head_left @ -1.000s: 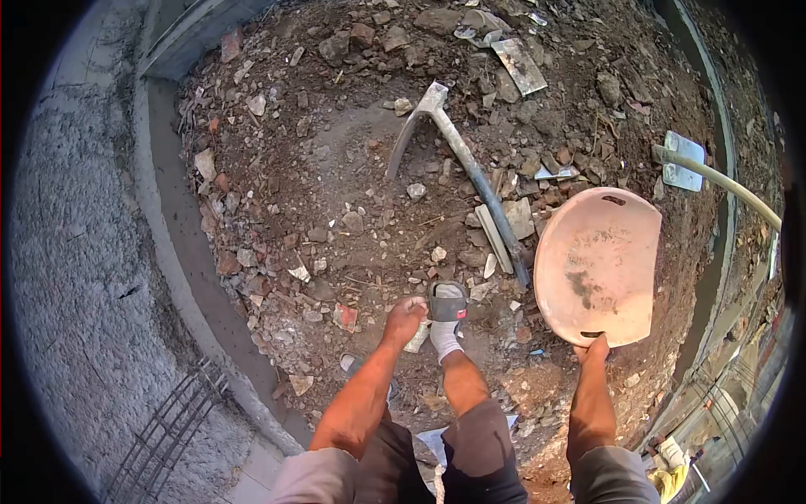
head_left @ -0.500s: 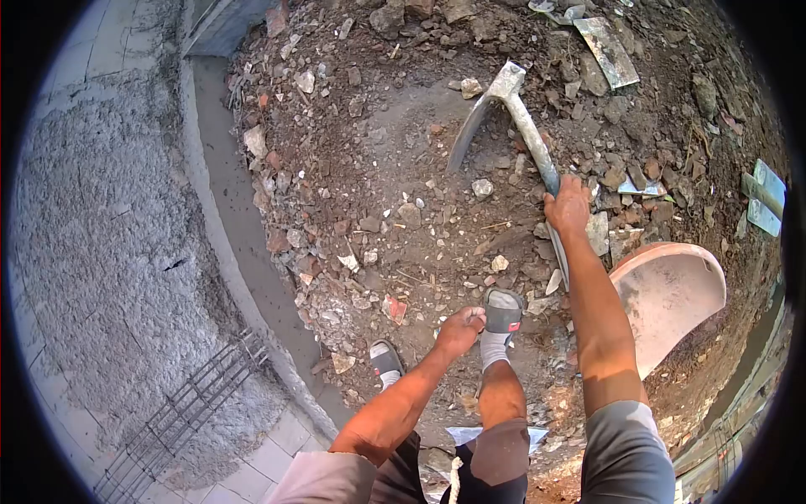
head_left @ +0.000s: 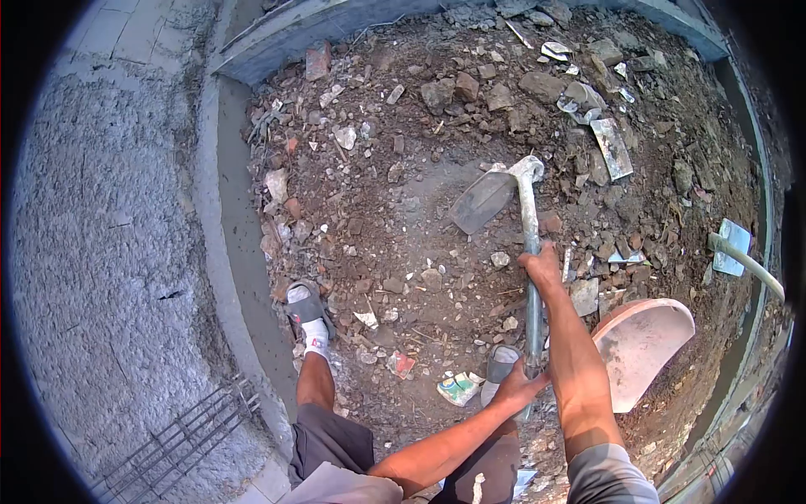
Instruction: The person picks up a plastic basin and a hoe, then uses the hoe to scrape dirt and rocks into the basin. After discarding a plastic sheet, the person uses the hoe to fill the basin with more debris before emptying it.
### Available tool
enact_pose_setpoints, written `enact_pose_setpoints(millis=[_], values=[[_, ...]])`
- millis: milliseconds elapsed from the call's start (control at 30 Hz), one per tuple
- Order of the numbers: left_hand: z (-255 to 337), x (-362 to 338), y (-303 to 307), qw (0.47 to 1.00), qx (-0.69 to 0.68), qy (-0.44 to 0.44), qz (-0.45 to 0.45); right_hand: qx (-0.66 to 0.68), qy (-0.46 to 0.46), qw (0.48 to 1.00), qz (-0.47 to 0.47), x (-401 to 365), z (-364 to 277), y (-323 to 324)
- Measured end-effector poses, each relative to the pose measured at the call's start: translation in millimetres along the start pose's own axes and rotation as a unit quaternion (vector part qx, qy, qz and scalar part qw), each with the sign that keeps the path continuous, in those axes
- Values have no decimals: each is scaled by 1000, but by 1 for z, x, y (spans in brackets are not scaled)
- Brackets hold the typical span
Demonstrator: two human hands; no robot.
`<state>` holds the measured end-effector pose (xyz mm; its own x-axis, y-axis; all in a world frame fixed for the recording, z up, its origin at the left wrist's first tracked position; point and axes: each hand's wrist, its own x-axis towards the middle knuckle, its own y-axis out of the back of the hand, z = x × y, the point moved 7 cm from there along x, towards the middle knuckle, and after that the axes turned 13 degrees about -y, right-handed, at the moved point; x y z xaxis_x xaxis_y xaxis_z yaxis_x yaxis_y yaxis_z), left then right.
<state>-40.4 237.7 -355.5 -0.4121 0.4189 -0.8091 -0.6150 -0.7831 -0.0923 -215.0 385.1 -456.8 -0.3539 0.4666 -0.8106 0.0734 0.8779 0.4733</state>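
Note:
A hoe [head_left: 531, 210] with a broad flat metal blade [head_left: 485, 203] rests over the rubble, its head away from me and its handle running back toward my body. My right hand [head_left: 543, 265] is wrapped round the middle of the handle. Lower down, near the handle's rear end, my left hand [head_left: 520, 390] is closed on it, the fingertips partly hidden. Beside my right forearm lies a pale pink scoop-shaped basin [head_left: 651, 340]. A crumpled green-and-white wrapper [head_left: 460, 389] is on the ground left of my left hand.
Concrete edging [head_left: 220, 202] borders the rubble on the left, with a low wall [head_left: 336, 44] at the back. A rebar cage [head_left: 180, 433] lies lower left. At right is another tool with a flat blade [head_left: 732, 245]. My sandalled foot [head_left: 307, 309] stands near the left edge.
My left hand has moved from beside my foot onto the hoe's handle. The hoe's blade has turned flatter and come nearer. My left foot has stepped forward and left; the view has shifted.

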Motion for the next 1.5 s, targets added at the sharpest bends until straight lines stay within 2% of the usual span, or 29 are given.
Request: enact_pose_setpoints(millis=[67,100,200,233,267,300,333,367,400,467,567,600,633,667,700,733,767,800,867,967,1067,1100,1133,1200,1267,1333,1367,1433,1500], values=[[20,-14,29,987,-146,-49,-54,65,-16,998,-11,11,1,-23],[23,-30,52,986,-137,28,-86,235,-119,955,-135,-17,-15,-38],[-18,-54,133,988,-73,40,-126,333,-200,910,-147,-37,-21,-84],[-38,-57,167,995,59,27,-80,346,-212,906,-122,-40,-16,-100],[-58,-60,200,981,190,9,-30,361,-197,908,-82,-53,-16,-115],[-82,-64,226,975,218,30,-28,398,-180,894,-104,-72,-21,-135],[-101,-65,246,968,245,50,-25,409,-190,890,-63,-82,-17,-153],[-111,-64,261,970,238,45,-16,405,-210,889,-20,-100,-22,-168],[-120,-65,278,971,234,44,-6,387,-191,902,3,-111,-35,-177],[-118,-39,307,973,231,25,0,417,-129,899,-18,-111,-77,-183],[-38,46,369,968,247,-46,15,437,2,899,-39,-70,-195,-161],[12,75,399,956,270,-103,47,432,41,900,-37,-60,-248,-149],[42,112,426,952,234,-176,90,451,100,886,-46,-36,-295,-141],[87,140,457,939,267,-191,107,464,138,872,-75,-14,-339,-136],[123,168,484,936,250,-220,112,469,193,860,-62,14,-380,-132],[162,185,510,931,256,-239,106,461,211,859,-65,25,-416,-139],[186,204,532,923,255,-264,113,443,229,866,-31,53,-440,-150],[198,219,548,930,276,-223,98,421,222,880,6,73,-458,-167],[173,248,564,938,243,-216,120,313,142,936,83,119,-466,-208],[123,281,559,973,79,-207,60,212,149,952,165,109,-473,-237],[142,262,537,976,-1,-206,75,73,157,974,147,97,-493,-227],[143,259,534,973,-8,-213,93,131,166,967,140,119,-488,-223],[139,243,533,979,33,-174,96,142,168,965,140,116,-481,-228],[119,241,520,962,94,-203,159,155,171,962,149,97,-456,-221],[151,226,499,966,65,-201,149,103,158,969,157,96,-453,-197],[126,198,464,979,41,-148,133,89,154,975,133,57,-444,-188],[124,199,458,978,46,-153,136,103,163,968,161,31,-438,-183],[111,190,442,971,80,-162,154,119,168,968,145,37,-415,-174],[98,187,428,979,59,-147,128,146,185,960,151,33,-399,-170]])
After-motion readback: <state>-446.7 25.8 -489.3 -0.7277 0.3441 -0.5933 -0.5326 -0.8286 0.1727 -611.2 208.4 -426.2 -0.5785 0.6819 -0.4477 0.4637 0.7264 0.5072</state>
